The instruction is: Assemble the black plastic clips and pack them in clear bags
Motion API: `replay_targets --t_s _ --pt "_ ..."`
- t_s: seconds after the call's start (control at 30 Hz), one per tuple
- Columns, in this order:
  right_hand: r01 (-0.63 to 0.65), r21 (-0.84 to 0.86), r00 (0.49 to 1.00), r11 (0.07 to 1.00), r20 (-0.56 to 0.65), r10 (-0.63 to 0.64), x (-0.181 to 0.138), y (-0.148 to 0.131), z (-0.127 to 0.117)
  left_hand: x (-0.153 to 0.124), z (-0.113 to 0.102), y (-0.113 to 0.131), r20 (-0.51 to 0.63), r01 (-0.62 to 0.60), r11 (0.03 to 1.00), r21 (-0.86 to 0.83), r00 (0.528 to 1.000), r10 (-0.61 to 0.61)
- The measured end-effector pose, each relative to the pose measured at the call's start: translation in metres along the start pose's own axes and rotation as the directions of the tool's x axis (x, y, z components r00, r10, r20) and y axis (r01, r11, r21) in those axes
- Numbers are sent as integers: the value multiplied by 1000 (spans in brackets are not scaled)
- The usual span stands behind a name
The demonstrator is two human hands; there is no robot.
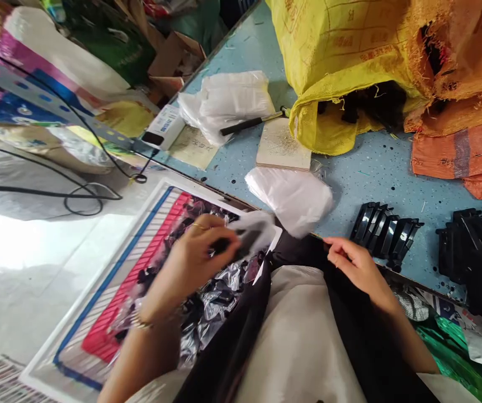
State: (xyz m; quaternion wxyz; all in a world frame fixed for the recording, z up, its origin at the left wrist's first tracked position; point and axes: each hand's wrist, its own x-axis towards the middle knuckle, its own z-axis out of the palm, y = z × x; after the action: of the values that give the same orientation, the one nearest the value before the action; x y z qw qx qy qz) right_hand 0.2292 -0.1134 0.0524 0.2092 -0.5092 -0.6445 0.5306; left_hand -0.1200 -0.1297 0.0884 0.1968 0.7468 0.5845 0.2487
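My left hand (207, 243) is closed on a clear plastic bag (261, 229) with a dark piece in it, slightly blurred, above the basket's right side. Beneath that hand, a basket (117, 268) with a white rim and red and blue sides holds many bagged black parts (220, 296). My right hand (352, 263) is at the table's front edge with its fingers curled together; whether anything is between them is hidden. Right of it stands a row of glossy black plastic parts (386, 229). A stack of empty clear bags (293, 198) lies at the edge between my hands.
On the blue table (241, 162) are a wooden board (283, 143), a black-handled tool (251, 124) and packs of clear bags (235, 98). A yellow woven sack (350, 56) gapes open beside orange sacks (459, 145). More black parts (471, 252) are piled right. Cables hang at left.
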Motion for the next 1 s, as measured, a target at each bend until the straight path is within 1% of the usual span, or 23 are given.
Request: replay_targets --t_s 0.07,0.13,0.17,0.2,0.23,0.27,0.3,0.33,0.4,0.43,0.47,0.53,0.57,0.63,0.67,0.7,0.77,0.8,0.83,0.87,0.9,0.93,1.0 --pt "-34 -25 994 999 -100 31 1 7 -11 -11 -14 -52 27 179 964 195 982 -188" --pt "-33 -69 990 997 -136 23 3 13 -21 -17 -9 -108 9 351 830 433 919 -393" --pt "-21 -118 990 993 -139 4 3 16 -26 -18 -2 -132 -27 399 762 509 893 -450" --pt "-3 -187 989 982 -143 -24 4 18 -32 -17 7 -151 -25 407 735 542 883 -470" --pt "12 -279 987 960 -152 -57 6 20 -40 -15 17 -162 -18 394 739 546 888 -460" --pt "19 -392 981 920 -170 -93 8 22 -48 -11 27 -166 -5 357 776 520 910 -415" --pt "11 -515 974 857 -187 -125 11 24 -58 -5 37 -160 5 306 826 473 937 -350" --pt "-7 -632 970 775 -193 -149 15 26 -68 2 47 -147 -9 255 874 413 961 -277" --pt "-21 -803 977 596 -143 -157 29 29 -88 21 69 -103 -77 149 948 281 988 -132" --pt "-1 -854 987 520 -86 -139 37 30 -96 31 82 -75 -121 99 972 212 990 -75" --pt "40 -886 993 461 -16 -116 47 30 -104 43 96 -48 -120 15 990 141 993 2" --pt "143 -909 989 391 119 -84 64 27 -116 66 127 -1 -6 -190 979 76 982 191" --pt "183 -910 983 372 164 -83 70 25 -120 76 141 16 53 -246 964 98 969 242" --pt "225 -900 974 373 194 -118 74 19 -128 93 162 33 142 -265 952 156 959 244" --pt "217 -889 974 403 171 -147 71 16 -130 100 168 35 159 -242 956 163 963 217" --pt "187 -870 978 455 122 -170 67 15 -132 105 171 32 166 -213 968 135 968 189" --pt "89 -772 984 630 -29 -174 53 16 -130 112 168 21 168 -155 987 -37 973 159" --pt "33 -666 985 745 -106 -138 45 19 -126 114 164 15 168 -121 980 -156 975 147" --pt "-23 -510 983 860 -166 -72 37 22 -120 115 160 9 174 -78 958 -276 976 129" --pt "-75 -310 981 948 -191 15 29 26 -111 116 156 5 186 -25 926 -376 977 102" --pt "-126 -85 978 988 -177 109 22 31 -100 117 152 2 203 33 895 -445 977 65" --pt "-176 134 972 975 -135 194 16 34 -88 119 149 1 219 86 869 -487 975 26" --pt "-261 456 954 851 -15 301 7 39 -63 121 145 1 243 146 837 -527 970 -15"
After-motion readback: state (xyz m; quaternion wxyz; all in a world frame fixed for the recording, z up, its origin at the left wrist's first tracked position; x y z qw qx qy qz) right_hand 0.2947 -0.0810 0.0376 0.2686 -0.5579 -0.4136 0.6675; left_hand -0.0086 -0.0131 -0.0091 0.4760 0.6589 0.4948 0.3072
